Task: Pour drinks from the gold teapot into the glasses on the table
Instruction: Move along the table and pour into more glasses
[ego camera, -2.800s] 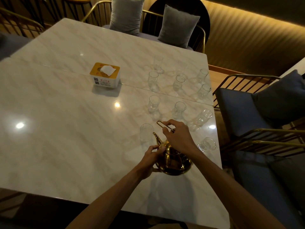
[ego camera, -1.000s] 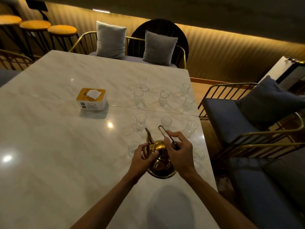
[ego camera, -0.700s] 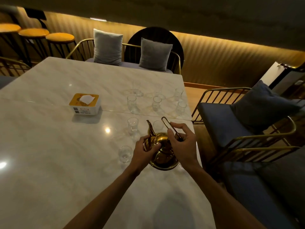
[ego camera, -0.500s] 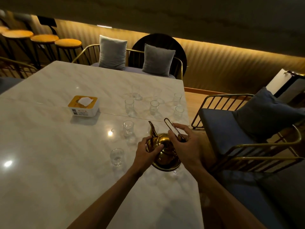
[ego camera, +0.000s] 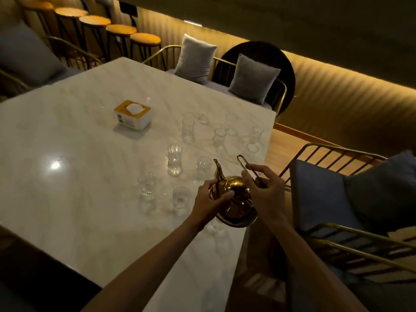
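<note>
I hold the gold teapot (ego camera: 234,204) in the air above the right edge of the white marble table (ego camera: 78,188), spout up and away from me. My right hand (ego camera: 266,194) grips its thin wire handle. My left hand (ego camera: 210,202) presses on the lid and body. Several clear glasses stand on the table: one nearest the pot (ego camera: 180,198), one left of it (ego camera: 146,184), a taller one (ego camera: 174,159), one by the spout (ego camera: 203,168), more farther back (ego camera: 219,138). Another glass (ego camera: 217,225) shows partly under the pot.
A yellow-topped tissue box (ego camera: 132,114) sits mid-table. A gold-framed chair with a blue cushion (ego camera: 326,199) stands right of the table. Grey pillows (ego camera: 253,78) rest on the far seats, and round stools (ego camera: 145,39) line the back left wall.
The teapot has stayed lifted in both hands while my head shifted; the table now appears rotated and the pot hangs nearer its right edge. My grips are unchanged.
</note>
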Demonstrator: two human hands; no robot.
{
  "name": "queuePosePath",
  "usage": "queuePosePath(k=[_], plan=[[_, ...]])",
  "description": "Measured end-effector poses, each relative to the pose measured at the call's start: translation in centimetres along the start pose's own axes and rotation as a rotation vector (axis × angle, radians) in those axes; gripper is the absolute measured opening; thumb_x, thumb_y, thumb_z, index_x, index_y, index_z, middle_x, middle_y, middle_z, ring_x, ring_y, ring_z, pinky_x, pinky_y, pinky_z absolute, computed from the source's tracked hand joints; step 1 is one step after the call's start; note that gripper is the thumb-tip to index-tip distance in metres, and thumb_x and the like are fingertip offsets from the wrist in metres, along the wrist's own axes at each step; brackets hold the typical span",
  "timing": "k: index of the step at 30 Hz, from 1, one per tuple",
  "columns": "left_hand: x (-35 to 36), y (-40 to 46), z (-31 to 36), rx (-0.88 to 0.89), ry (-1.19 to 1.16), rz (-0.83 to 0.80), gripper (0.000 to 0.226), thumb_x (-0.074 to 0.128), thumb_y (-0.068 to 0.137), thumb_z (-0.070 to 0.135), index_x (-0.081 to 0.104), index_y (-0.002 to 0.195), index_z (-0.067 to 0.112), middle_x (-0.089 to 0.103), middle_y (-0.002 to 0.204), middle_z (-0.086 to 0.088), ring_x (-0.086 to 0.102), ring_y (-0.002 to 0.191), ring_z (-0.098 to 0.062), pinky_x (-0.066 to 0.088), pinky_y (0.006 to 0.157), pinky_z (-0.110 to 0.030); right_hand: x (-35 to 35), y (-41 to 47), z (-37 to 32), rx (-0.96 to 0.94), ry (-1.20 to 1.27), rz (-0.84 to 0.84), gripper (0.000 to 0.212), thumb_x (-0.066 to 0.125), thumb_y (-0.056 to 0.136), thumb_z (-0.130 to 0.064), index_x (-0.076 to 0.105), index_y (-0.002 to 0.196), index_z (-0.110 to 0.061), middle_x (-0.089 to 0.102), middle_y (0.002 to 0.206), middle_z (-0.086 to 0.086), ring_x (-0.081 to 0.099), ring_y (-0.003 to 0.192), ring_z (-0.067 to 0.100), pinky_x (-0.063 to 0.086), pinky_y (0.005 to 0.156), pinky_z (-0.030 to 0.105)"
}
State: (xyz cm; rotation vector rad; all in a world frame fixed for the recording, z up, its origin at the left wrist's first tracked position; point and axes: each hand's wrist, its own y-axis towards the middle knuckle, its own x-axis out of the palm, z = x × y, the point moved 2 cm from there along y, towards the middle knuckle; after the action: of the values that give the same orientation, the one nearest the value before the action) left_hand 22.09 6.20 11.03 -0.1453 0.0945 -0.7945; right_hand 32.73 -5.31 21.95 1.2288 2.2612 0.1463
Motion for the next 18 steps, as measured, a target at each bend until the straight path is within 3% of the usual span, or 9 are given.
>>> queuePosePath(k=[9,14,18], plan=[[4.1,1.3,-0.9,-0.024,0.032,0.005,0.083,0.075,0.055,0.079,0.046,0.125,0.044,0.046,0.134,0.001,0.055,0.121,-0.023,0.056,0.098,-0.044,-3.1,0.9,2.9,0.041,0.049,-0.025,0.035,0.071,0.092,-0.019,0.066,0.124,-0.009,0.073,0.110,0.005,0.074,0.088,0.005,0.060,0.065,0.018],[8.0,2.3,-1.4,-0.047,0.024,0.062,0.084,0.075,0.054,0.078,0.047,0.124,0.042,0.046,0.131,0.003,0.055,0.120,-0.021,0.055,0.098,-0.044,-5.4,2.8,6.3,0.029,0.069,-0.064,0.034,0.071,0.091,-0.019,0.066,0.123,-0.007,0.071,0.097,-0.006,0.072,0.081,-0.005,0.057,0.061,0.015],[12.0,3.9,-1.9,-0.077,-0.001,0.139,0.090,0.076,0.051,0.081,0.049,0.126,0.040,0.048,0.134,0.003,0.055,0.122,-0.022,0.053,0.100,-0.046,-7.9,5.3,9.7,-0.030,0.073,-0.147,0.035,0.071,0.091,-0.022,0.066,0.123,-0.008,0.071,0.112,-0.002,0.073,0.085,-0.002,0.062,0.065,0.024]])
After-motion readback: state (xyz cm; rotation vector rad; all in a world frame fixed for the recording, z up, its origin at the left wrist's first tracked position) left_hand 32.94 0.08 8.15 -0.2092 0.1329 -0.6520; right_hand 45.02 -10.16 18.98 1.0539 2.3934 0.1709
